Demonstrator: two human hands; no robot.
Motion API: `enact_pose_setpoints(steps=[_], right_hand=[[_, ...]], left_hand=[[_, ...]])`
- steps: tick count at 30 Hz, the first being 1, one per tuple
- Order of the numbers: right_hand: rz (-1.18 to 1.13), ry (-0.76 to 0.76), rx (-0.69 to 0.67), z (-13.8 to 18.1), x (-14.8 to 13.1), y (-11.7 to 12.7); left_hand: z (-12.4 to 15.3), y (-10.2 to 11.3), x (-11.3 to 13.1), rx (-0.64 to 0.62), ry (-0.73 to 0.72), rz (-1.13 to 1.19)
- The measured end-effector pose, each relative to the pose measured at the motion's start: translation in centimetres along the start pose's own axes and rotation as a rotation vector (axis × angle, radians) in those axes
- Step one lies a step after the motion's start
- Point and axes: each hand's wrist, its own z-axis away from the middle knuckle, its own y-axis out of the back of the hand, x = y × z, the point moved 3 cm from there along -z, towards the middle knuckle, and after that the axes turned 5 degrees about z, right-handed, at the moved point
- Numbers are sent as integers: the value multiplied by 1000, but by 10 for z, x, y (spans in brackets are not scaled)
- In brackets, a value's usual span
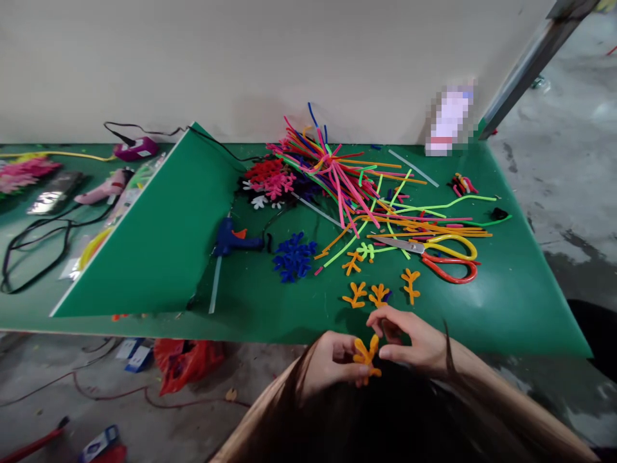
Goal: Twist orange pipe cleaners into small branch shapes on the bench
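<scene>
Just off the near edge of the green worktop (270,325), a branched orange pipe-cleaner piece (366,355) is held in the air between two bare hands. The left hand (330,360) has its grip closed on the lower stem, and the right hand (409,337) pinches the upper branches. Beyond them on the worktop lie three similar orange branched shapes (379,294), steel scissors with red and yellow handles (424,254), a blue hot glue gun (236,238) and a heap of multicoloured pipe cleaners (337,180).
</scene>
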Motion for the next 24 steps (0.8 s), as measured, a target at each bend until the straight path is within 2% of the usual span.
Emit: enact_pose_setpoints(steps=[3, 5, 7, 11, 14, 16, 18, 21, 24], right_hand=[[71, 68, -60, -2, -7, 1], [126, 59, -42, -3, -8, -2], [140, 5, 23, -4, -5, -6], [184, -80, 188, -5, 6, -18], [256, -95, 303, -4, 9, -22], [241, -108, 326, -3, 11, -20], [187, -126, 335, -2, 12, -16], [141, -105, 394, 1, 13, -12], [156, -33, 454, 2, 12, -17]], left_hand=[[-5, 1, -8, -41, 38, 35], [-6, -1, -9, -14, 11, 1], [-6, -3, -7, 88, -54, -135], [-3, -9, 4, 392, -272, -611], [-4, -9, 7, 473, -329, -730], [-7, -3, 4, 443, -277, -609], [-12, 2, 0, 348, -220, -430], [-17, 0, -4, 197, -215, -255], [-20, -7, -5, 192, -239, -204]])
